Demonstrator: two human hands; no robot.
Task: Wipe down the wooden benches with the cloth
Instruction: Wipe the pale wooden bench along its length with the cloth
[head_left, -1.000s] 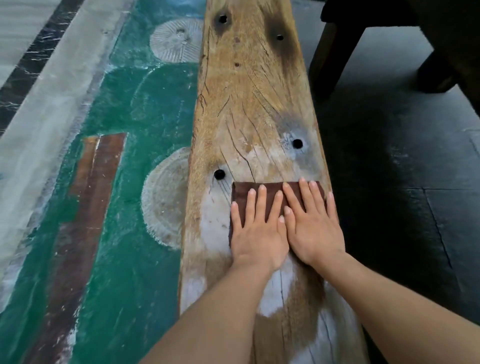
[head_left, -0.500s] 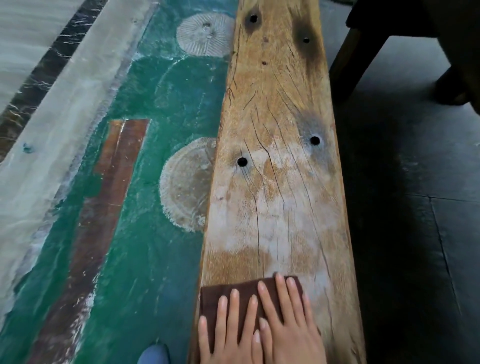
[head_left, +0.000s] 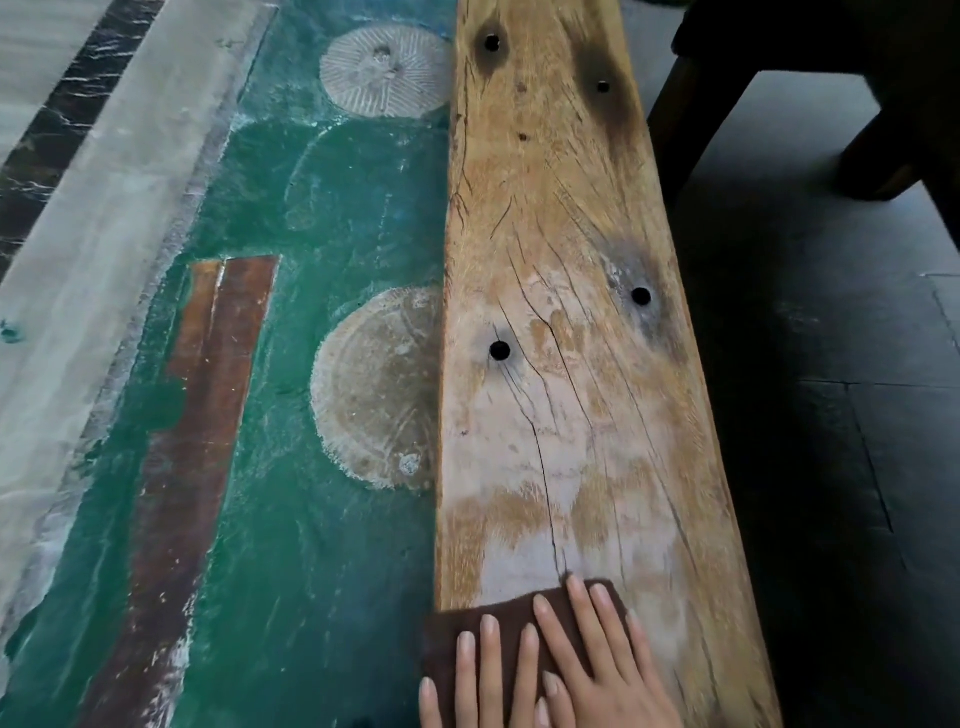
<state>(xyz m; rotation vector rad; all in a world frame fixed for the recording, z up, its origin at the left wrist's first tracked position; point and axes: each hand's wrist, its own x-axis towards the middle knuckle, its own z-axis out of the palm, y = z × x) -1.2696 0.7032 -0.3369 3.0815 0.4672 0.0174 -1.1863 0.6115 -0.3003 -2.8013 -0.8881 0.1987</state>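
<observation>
2 flat, straight-fingered grips, left hand (head_left: 483, 680), right hand (head_left: 608, 670), press cloth (head_left: 457, 621); bench (head_left: 561, 260) runs lengthwise away.

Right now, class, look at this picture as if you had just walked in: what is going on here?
A person is wiping a wooden bench. The left hand and the right hand lie side by side with straight fingers, pressing a brown cloth flat onto the near end of the bench. The cloth reaches the bench's left edge. Pale patches cover the wood just ahead of the cloth.
</observation>
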